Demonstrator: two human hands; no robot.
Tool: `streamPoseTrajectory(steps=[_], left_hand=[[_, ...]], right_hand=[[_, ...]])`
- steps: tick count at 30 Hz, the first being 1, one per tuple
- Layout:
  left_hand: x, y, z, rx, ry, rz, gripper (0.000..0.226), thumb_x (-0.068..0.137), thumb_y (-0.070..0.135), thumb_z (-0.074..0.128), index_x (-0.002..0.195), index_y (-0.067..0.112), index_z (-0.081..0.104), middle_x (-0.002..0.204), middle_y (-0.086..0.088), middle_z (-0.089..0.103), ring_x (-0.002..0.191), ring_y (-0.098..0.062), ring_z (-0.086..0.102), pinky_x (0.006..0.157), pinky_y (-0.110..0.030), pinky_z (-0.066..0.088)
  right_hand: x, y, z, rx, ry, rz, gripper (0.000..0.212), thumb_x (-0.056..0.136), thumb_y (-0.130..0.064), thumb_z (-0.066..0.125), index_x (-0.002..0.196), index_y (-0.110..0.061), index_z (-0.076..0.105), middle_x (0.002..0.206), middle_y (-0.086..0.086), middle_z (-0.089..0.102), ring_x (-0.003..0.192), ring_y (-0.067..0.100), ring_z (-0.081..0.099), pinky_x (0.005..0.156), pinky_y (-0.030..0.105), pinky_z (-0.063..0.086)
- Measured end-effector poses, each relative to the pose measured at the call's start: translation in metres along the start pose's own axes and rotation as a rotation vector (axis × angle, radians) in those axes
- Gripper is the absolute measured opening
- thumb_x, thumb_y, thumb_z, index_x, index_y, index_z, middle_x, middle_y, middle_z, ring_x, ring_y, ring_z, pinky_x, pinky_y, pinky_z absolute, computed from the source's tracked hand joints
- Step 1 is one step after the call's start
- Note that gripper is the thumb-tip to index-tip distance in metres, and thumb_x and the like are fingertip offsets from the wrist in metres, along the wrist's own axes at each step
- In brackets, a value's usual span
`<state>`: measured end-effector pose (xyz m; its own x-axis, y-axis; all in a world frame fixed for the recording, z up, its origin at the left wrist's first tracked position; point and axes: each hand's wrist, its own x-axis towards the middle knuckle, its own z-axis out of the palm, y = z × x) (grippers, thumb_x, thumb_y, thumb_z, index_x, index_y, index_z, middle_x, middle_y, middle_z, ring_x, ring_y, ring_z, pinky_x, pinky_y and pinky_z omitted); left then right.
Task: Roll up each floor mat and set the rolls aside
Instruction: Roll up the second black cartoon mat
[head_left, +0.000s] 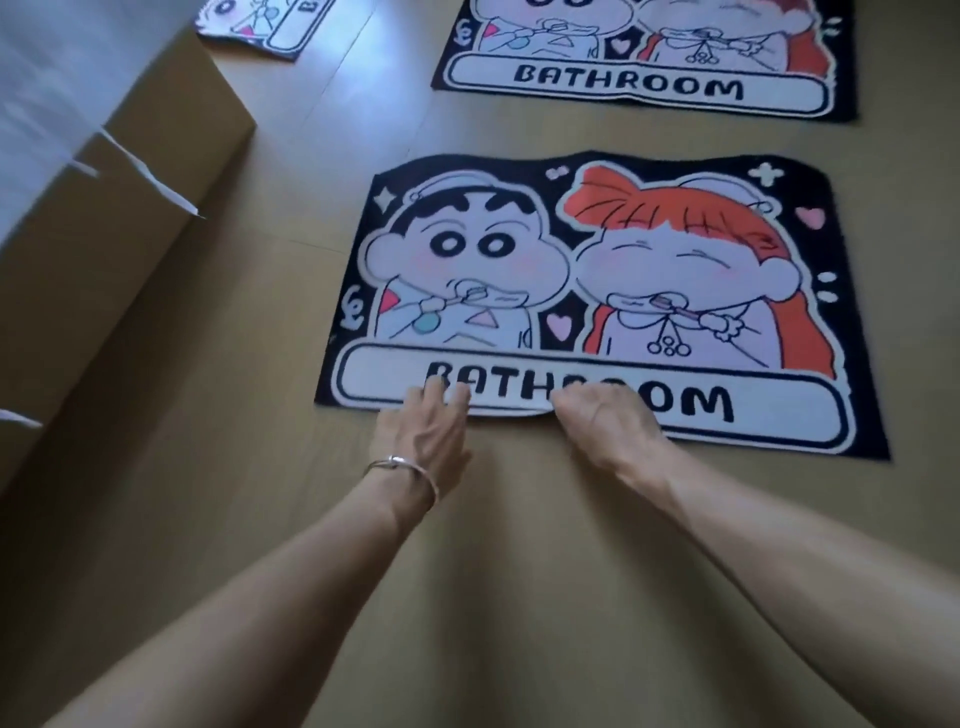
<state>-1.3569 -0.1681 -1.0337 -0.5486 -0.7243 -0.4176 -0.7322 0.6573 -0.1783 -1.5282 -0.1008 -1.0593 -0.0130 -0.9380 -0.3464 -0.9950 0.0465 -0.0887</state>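
Right grip (608, 421) is curling its fingers over the near edge of the nearest floor mat (597, 291) and holding it, and that edge is sitting slightly turned up off the floor (519, 597) between the two hands. Left grip (426, 431), wearing a thin bracelet (402, 465) at the wrist, is lying on the same edge just beside it. Its thumb is hidden, so I cannot tell whether it is pinching or only pressing. Otherwise the mat is lying flat and unrolled. A second mat (649, 78) is lying flat beyond it, a third mat (260, 26) is showing far left, and a cardboard box (130, 171) is standing at the left.
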Motion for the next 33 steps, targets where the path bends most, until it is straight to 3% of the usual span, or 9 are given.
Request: streamPoseTrajectory(steps=[2,8,11,14,18,23,26,29,33], left_hand=[[-0.011,-0.008,0.009,0.078,-0.069,0.015,0.054,0.090,0.048,0.052,0.129,0.019,0.029,0.117,-0.005,0.045,0.099,-0.021,0.049,0.074,-0.033,0.042],[-0.033,-0.009,0.026,0.273,-0.195,0.200,0.031,0.099,0.029,0.025,0.107,0.017,0.054,0.104,-0.003,0.064,0.094,-0.022,0.061,0.072,-0.033,0.037],[-0.034,0.003,0.023,0.209,-0.249,0.244,0.035,0.099,0.021,0.028,0.095,0.014,0.062,0.103,-0.005,0.067,0.092,-0.024,0.064,0.070,-0.031,0.035],[-0.046,0.010,0.023,0.101,-0.383,0.252,0.033,0.098,0.014,0.033,0.100,0.007,0.065,0.106,-0.010,0.066,0.097,-0.027,0.063,0.070,-0.031,0.041],[-0.076,0.017,0.028,-0.170,-0.399,0.204,0.033,0.097,0.028,0.038,0.102,0.008,0.063,0.110,-0.011,0.064,0.100,-0.028,0.061,0.081,-0.033,0.047],[-0.088,0.047,0.038,-0.360,-0.299,0.277,0.030,0.098,0.034,0.037,0.119,0.020,0.053,0.123,-0.006,0.056,0.113,-0.029,0.053,0.088,-0.037,0.044],[-0.084,0.049,0.036,-0.383,-0.299,0.389,0.048,0.097,0.043,0.039,0.142,0.029,0.031,0.143,-0.003,0.036,0.129,-0.025,0.036,0.105,-0.043,0.035],[-0.077,0.024,0.036,-0.354,-0.222,0.341,0.060,0.093,0.044,0.048,0.146,0.031,0.022,0.153,-0.002,0.023,0.138,-0.023,0.023,0.113,-0.043,0.027],[-0.077,-0.024,0.045,-0.209,-0.250,0.343,0.085,0.079,0.053,0.063,0.147,0.031,0.017,0.152,0.002,0.018,0.139,-0.017,0.020,0.115,-0.038,0.024]], right_hand=[[-0.024,-0.003,0.004,0.019,-0.057,-0.040,0.019,0.090,0.004,0.038,0.095,-0.012,0.047,0.082,0.007,0.050,0.076,0.025,0.053,0.063,0.036,0.038],[-0.066,0.001,0.004,0.033,-0.122,0.011,0.017,0.096,-0.006,0.039,0.109,-0.008,0.051,0.105,0.009,0.053,0.088,0.024,0.053,0.064,0.032,0.039],[-0.069,-0.007,0.008,0.008,-0.194,0.178,0.018,0.097,-0.005,0.038,0.110,-0.013,0.047,0.095,0.006,0.063,0.073,0.022,0.052,0.062,0.032,0.042],[-0.072,-0.014,0.021,0.035,-0.201,0.208,0.013,0.098,-0.006,0.037,0.105,-0.012,0.046,0.078,0.002,0.053,0.069,0.022,0.052,0.064,0.034,0.045],[-0.067,-0.015,0.013,0.119,-0.210,0.270,0.007,0.096,-0.012,0.038,0.094,-0.017,0.034,0.075,-0.003,0.045,0.070,0.020,0.048,0.066,0.032,0.040],[-0.051,0.002,0.001,0.166,-0.194,0.362,0.029,0.095,-0.014,0.041,0.124,-0.013,0.044,0.119,0.007,0.059,0.094,0.027,0.058,0.083,0.037,0.050],[-0.037,0.016,-0.006,0.217,-0.256,0.545,0.053,0.098,-0.024,0.040,0.147,-0.015,0.021,0.153,0.015,0.025,0.128,0.037,0.042,0.103,0.048,0.039],[-0.039,0.013,-0.007,0.178,-0.295,0.527,0.064,0.099,-0.030,0.040,0.152,-0.020,0.005,0.159,0.016,-0.006,0.140,0.040,0.022,0.111,0.053,0.028],[-0.052,-0.026,-0.003,0.052,-0.190,0.252,0.053,0.096,-0.043,0.045,0.139,-0.014,0.037,0.148,0.013,0.027,0.130,0.031,0.036,0.106,0.048,0.037]])
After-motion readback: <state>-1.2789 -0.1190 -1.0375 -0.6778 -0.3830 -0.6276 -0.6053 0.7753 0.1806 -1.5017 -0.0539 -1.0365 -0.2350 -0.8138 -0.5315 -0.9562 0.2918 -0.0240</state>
